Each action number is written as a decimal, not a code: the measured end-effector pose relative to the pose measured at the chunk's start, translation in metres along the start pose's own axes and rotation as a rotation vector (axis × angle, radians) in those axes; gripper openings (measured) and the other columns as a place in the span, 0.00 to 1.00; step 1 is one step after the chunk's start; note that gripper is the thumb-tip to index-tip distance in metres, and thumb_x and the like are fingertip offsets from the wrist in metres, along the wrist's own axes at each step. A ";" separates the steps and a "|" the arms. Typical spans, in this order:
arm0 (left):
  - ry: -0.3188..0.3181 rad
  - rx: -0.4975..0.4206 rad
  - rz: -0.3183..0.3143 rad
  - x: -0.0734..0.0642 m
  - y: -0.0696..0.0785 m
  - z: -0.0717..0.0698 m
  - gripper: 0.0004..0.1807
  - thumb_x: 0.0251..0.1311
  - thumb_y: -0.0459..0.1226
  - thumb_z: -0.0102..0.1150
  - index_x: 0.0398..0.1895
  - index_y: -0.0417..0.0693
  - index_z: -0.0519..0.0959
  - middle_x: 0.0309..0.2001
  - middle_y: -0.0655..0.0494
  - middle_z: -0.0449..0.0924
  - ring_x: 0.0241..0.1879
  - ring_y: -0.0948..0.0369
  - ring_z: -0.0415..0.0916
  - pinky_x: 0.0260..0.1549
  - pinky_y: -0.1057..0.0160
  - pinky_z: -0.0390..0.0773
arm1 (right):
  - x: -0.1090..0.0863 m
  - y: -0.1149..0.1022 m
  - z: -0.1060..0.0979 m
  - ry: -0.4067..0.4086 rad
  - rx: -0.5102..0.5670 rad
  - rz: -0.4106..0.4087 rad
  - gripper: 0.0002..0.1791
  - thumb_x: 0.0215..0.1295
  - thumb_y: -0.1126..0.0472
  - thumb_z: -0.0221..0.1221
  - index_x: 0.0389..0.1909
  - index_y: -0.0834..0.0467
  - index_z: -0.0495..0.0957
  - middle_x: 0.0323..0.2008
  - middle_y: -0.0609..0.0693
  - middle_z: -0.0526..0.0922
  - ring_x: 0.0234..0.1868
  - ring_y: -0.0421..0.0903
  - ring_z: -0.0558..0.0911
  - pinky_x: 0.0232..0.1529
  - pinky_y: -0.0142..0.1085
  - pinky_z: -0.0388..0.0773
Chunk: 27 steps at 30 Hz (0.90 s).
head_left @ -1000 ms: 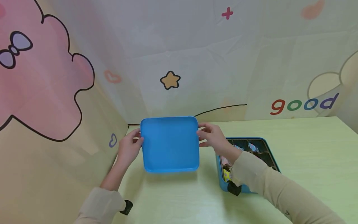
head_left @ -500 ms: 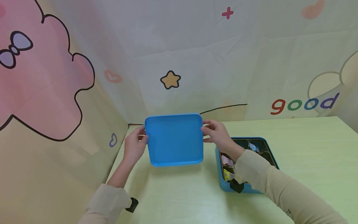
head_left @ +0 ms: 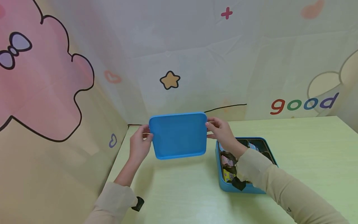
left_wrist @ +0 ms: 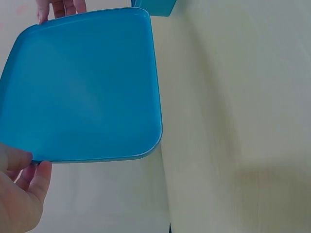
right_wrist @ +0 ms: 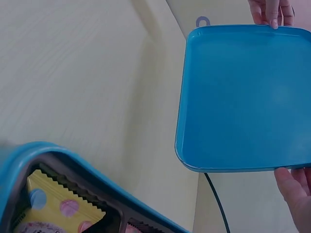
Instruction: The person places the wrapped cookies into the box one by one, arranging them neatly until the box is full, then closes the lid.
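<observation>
A blue rectangular lid (head_left: 180, 135) with a shallow raised rim is held up above the table, tilted so its inner face shows. My left hand (head_left: 139, 144) pinches its left edge between thumb and fingers. On the opposite edge, my right hand (head_left: 222, 132) pinches the rim the same way. Below my right forearm stands a blue box (head_left: 223, 185) with a dark divided insert. Wrapped sweets lie in some compartments, including a yellow packet (right_wrist: 63, 204) with coloured dots and a pink one (head_left: 227, 160). My right sleeve hides part of the box.
The pale green table (head_left: 313, 155) stretches to the right of the box. A printed cloth backdrop (head_left: 195, 62) rises behind it, and another printed wall (head_left: 56, 168) borders its left side.
Both hands have carried the lid a little to the right and up, away from the table's front. The lid has tipped further, so its face looks shorter. The box has stayed put.
</observation>
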<state>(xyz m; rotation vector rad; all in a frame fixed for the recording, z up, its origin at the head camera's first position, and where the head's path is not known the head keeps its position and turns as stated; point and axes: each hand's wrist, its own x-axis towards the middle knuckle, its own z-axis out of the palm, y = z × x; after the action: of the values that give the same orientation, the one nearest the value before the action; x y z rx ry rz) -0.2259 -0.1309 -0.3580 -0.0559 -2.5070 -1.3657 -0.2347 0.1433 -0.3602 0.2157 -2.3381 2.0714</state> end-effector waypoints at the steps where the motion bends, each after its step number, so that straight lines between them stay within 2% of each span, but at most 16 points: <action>1: 0.000 -0.008 -0.001 0.000 0.000 0.001 0.18 0.59 0.33 0.50 0.54 0.42 0.68 0.47 0.45 0.74 0.44 0.50 0.73 0.43 0.53 0.76 | 0.001 0.000 -0.001 0.003 0.003 -0.003 0.21 0.65 0.57 0.47 0.55 0.64 0.66 0.47 0.63 0.73 0.41 0.48 0.78 0.42 0.46 0.77; 7: 0.015 -0.037 0.007 -0.001 0.001 0.007 0.17 0.59 0.36 0.51 0.52 0.44 0.69 0.46 0.47 0.75 0.43 0.53 0.74 0.43 0.55 0.77 | 0.002 0.003 -0.005 0.031 0.008 -0.006 0.23 0.65 0.54 0.46 0.55 0.65 0.66 0.44 0.60 0.73 0.38 0.42 0.77 0.43 0.46 0.77; 14: 0.024 -0.109 0.012 -0.002 0.003 0.012 0.23 0.59 0.51 0.47 0.50 0.45 0.70 0.45 0.48 0.75 0.44 0.54 0.73 0.44 0.55 0.76 | 0.003 0.005 -0.009 0.055 0.031 -0.032 0.26 0.64 0.49 0.46 0.54 0.65 0.66 0.45 0.59 0.73 0.40 0.45 0.76 0.44 0.48 0.76; 19: 0.006 -0.191 -0.003 -0.001 0.005 0.016 0.27 0.58 0.55 0.44 0.49 0.43 0.70 0.44 0.47 0.75 0.44 0.54 0.74 0.41 0.56 0.78 | 0.004 0.006 -0.010 0.073 0.052 -0.039 0.28 0.63 0.46 0.47 0.52 0.66 0.67 0.40 0.51 0.75 0.42 0.47 0.75 0.44 0.48 0.75; 23: 0.001 -0.220 -0.018 0.000 0.005 0.018 0.29 0.58 0.57 0.42 0.49 0.43 0.70 0.46 0.46 0.75 0.46 0.53 0.75 0.42 0.56 0.77 | 0.004 0.007 -0.011 0.087 0.047 -0.061 0.28 0.63 0.46 0.47 0.50 0.68 0.68 0.35 0.44 0.75 0.40 0.46 0.76 0.43 0.46 0.77; 27: -0.005 -0.239 -0.026 0.002 0.005 0.020 0.29 0.58 0.57 0.42 0.49 0.43 0.70 0.47 0.46 0.75 0.47 0.52 0.75 0.42 0.56 0.77 | 0.004 0.006 -0.011 0.097 0.052 -0.084 0.28 0.63 0.46 0.47 0.48 0.69 0.68 0.33 0.41 0.76 0.40 0.45 0.76 0.42 0.47 0.76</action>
<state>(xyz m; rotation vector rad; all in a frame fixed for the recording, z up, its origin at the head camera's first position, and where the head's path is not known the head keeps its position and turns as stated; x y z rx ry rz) -0.2311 -0.1123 -0.3636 -0.0758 -2.3433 -1.6711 -0.2399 0.1550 -0.3648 0.2055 -2.1837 2.0562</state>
